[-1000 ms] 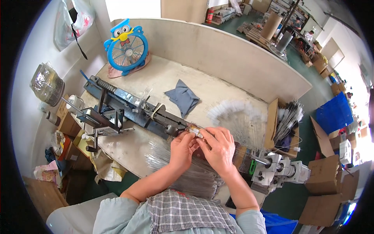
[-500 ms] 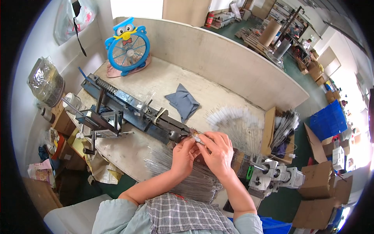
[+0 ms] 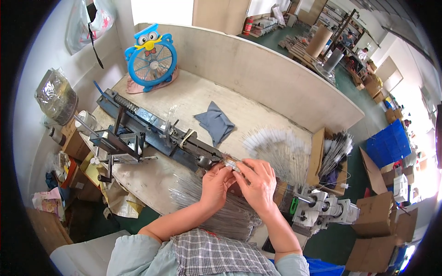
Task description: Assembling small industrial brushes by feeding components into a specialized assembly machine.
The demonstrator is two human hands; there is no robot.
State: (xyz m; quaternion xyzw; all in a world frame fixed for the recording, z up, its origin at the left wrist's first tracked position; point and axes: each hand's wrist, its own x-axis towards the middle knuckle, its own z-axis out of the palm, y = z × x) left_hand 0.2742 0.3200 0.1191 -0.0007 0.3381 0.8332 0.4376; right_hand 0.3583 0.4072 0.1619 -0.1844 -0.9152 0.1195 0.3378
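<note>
At the near end of a long dark metal machine [image 3: 159, 133], my left hand [image 3: 215, 186] and my right hand [image 3: 259, 184] work close together. Between my right fingertips is a small whitish piece [image 3: 231, 164], too small to name. The left thumb and fingers are pinched just beside it; what they hold, if anything, is hidden. Below my hands lies a thick bundle of thin metal wires [image 3: 221, 211]. Beyond the right hand, more wires with white fluffy ends [image 3: 271, 140] spread out on the table.
A blue cartoon-shaped fan [image 3: 153, 64] stands at the table's far left. The grey cloth [image 3: 215, 123] lies mid-table. At right are a cardboard box of wires [image 3: 317, 156] and a silvery mechanism [image 3: 324, 207]. A crank handle [image 3: 106, 177] sticks out at left, and a low partition [image 3: 258, 60] borders the back.
Both hands stay at the machine's end with almost the same grip. The right fingers have shifted slightly on the small whitish piece; the whole view has moved a little.
</note>
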